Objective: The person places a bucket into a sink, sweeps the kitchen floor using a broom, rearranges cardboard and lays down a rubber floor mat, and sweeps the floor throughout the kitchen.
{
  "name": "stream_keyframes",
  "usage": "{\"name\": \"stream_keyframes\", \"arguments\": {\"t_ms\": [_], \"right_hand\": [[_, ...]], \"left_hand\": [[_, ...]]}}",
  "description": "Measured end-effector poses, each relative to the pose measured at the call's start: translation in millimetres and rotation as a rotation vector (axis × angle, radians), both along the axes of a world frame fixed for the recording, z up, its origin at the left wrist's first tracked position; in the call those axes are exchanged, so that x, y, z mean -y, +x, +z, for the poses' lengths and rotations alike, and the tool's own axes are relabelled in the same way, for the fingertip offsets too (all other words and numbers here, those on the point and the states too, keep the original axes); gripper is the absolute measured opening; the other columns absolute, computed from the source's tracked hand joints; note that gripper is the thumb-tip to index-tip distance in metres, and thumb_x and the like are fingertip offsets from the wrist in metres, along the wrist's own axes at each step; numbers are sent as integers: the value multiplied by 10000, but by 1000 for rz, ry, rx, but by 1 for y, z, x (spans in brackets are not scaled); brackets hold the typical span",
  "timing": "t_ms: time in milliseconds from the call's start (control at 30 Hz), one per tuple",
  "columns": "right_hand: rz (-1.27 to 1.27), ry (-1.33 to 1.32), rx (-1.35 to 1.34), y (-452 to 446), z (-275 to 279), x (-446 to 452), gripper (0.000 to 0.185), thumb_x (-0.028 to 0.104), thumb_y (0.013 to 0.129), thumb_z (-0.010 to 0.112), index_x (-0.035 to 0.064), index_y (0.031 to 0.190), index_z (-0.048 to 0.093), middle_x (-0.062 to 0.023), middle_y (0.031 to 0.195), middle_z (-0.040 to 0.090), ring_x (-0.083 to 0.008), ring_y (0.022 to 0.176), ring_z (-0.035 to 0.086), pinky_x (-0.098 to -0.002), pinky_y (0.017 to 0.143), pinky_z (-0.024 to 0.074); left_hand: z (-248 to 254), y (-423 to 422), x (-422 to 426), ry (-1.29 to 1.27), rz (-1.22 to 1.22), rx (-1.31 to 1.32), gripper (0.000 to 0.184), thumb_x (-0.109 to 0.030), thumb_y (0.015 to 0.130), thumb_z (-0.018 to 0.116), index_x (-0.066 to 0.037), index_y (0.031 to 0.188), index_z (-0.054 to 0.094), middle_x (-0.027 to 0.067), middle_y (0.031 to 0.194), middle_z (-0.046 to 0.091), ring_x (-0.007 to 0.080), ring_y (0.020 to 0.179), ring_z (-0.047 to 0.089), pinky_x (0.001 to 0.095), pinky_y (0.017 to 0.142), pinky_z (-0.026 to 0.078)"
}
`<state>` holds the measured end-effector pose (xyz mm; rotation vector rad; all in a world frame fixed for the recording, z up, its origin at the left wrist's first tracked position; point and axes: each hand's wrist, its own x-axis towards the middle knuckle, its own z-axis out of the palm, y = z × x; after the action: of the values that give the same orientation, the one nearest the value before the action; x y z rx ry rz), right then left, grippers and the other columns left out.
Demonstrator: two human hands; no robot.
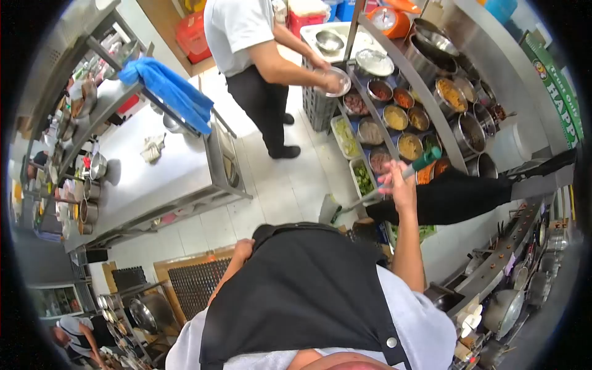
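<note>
My right hand (402, 185) is closed around a long pole (374, 196) with a green grip (427, 158) at its upper end. The pole slants down to the left, toward a grey and green head (331, 208) near the tiled floor. My left hand (245, 248) rests beside my black apron (296, 283), its fingers mostly hidden against the side. Metal bowls of food, among them a bowl of yellow shreds (409, 146), stand on the rack just beyond my right hand.
A co-worker (259, 68) stands ahead, holding a metal bowl (337, 82). At left is a steel table (148, 179) with a cloth (153, 148); a blue towel (169, 89) hangs above. Someone's dark-clothed leg (456, 197) extends at right. White floor tiles (265, 191) lie between.
</note>
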<state>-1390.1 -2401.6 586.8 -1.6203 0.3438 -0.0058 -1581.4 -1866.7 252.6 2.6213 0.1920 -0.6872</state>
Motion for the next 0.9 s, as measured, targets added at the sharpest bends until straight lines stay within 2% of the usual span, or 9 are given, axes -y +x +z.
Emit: {"name": "stream_keyframes", "arguments": {"t_ms": [67,100,167,300,367,467,667,767,900], "right_hand": [[-33,-7,5,-6,0,12,395,396,1066,573,18,1155,642,-8,717,573,-165,768,700,-307,548,604],[-70,-8,4,-10,1,21,377,381,1066,576,22,1161,641,-13,724,583,-175,775,705,-318,544,607],[-179,-1,45,-21,16,35,395,392,1074,565,22,1199,620,-29,734,593,-202,811,725,-333,542,624],[-321,9,142,-47,64,40,395,403,1101,508,22,1166,588,-36,732,573,-204,791,714,-338,528,636],[-330,12,157,-51,83,22,417,409,1097,519,4,1178,580,-36,734,572,-203,805,708,-338,548,640],[-272,6,210,-39,94,-7,438,406,1093,535,-21,1187,571,-54,754,590,-211,840,706,-344,586,645],[-326,-78,152,46,95,-71,306,255,1100,516,-33,1125,617,-51,742,591,-164,781,672,-311,587,621],[-355,-121,89,94,97,-108,280,228,1096,520,-26,1094,637,-35,731,576,-132,733,628,-285,577,584],[-289,-214,79,159,72,-149,274,221,1092,523,-9,1033,659,-21,728,577,-107,677,606,-272,585,576]], "left_hand": [[13,36,12,43,-47,-159,444,-425,998,555,-47,1005,788,245,1058,737,426,1045,688,520,952,521],[6,54,4,33,-351,-91,475,-463,980,573,-37,996,783,247,1077,736,420,1068,684,504,959,523],[16,90,21,-148,49,-155,459,-466,952,603,-46,997,782,253,1081,731,423,1076,681,493,956,525],[38,191,43,-215,-29,-103,457,-455,931,625,-28,1008,766,270,1072,724,439,1073,682,484,940,526],[45,238,51,-314,104,-96,416,-412,932,674,-7,993,747,259,961,734,396,927,704,473,853,538],[41,295,36,-417,107,9,356,-364,924,707,-22,1016,743,235,972,740,361,909,697,462,834,537],[92,384,-28,-180,-49,446,243,-275,871,755,-43,933,719,220,994,722,409,998,693,495,885,545],[132,410,-75,-86,-23,433,228,-232,840,763,-46,965,725,188,1079,717,392,1123,658,523,958,509],[114,427,-144,186,-193,463,260,-235,835,765,-54,1018,725,149,1217,679,382,1338,514,568,1102,399]]}}
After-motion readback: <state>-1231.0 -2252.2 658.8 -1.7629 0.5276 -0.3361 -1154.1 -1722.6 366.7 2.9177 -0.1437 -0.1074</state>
